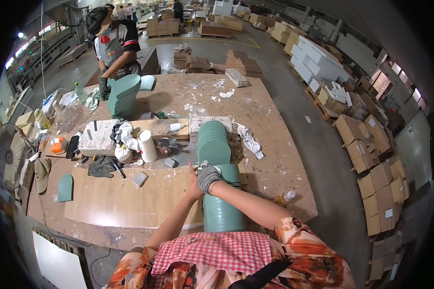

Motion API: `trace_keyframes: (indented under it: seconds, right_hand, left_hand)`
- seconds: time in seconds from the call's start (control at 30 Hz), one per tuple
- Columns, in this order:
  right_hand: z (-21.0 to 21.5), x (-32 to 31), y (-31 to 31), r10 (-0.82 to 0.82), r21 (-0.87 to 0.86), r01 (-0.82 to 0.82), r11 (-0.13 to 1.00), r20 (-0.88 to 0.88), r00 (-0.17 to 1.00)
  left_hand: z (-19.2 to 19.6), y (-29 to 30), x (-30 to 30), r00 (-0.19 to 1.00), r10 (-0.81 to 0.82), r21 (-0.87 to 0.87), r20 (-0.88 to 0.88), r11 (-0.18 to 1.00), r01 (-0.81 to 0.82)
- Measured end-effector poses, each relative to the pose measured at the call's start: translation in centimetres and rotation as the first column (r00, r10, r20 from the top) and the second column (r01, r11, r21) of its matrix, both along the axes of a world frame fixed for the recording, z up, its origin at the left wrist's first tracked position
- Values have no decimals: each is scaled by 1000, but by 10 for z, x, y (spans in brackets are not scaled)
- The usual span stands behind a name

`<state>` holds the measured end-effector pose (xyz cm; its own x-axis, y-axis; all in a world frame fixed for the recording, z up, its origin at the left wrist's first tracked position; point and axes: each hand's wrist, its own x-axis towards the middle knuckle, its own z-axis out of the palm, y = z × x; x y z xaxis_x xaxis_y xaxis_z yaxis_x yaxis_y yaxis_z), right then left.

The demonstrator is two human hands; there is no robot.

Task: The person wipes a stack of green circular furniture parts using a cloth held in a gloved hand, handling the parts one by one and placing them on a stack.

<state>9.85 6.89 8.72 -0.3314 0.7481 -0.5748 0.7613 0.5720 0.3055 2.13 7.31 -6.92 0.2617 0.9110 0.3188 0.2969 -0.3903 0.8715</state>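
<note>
My gloved right hand (209,177) bends at the near green stack (223,212)'s left side, my bare left (194,183) beside it, one finger straight; I can't tell whether either pinches a panel. Beyond, more green panels (214,149) overlap in a row on the table (279,178).

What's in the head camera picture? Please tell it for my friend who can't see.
A person's gloved right hand is on a row of green rounded boards on a messy worktable, with the bare left hand close beside it. Across the table, a co-worker stands by another green stack.
</note>
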Motion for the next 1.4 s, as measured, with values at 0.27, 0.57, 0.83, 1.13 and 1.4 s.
trace_keyframes:
  seconds: [0.27, 0.57, 0.83, 1.13, 1.4]
  right_hand:
    - [-49, 11, 9, -235, 66, 294, 953, -450, 861]
    - [10, 64, -44, -36, 356, 325, 876, -624, 781]
    - [-42, 116, -61, -134, 74, 692, 718, -961, 242]
    - [-148, 178, 1, -203, -786, 324, 527, -486, -850]
    - [-73, 106, -16, -138, -271, 806, 526, -962, -234]
  left_hand:
    - [18, -4, 7, 989, -82, -80, 123, 993, 92]
    - [28, -8, 3, 902, -185, -241, 391, 925, 294]
    - [100, -9, 1, 910, -409, 85, -71, 907, 414]
    - [107, -4, 5, 877, -449, 23, -171, 888, 459]
    - [90, 9, -10, 883, -388, -28, -264, 918, 395]
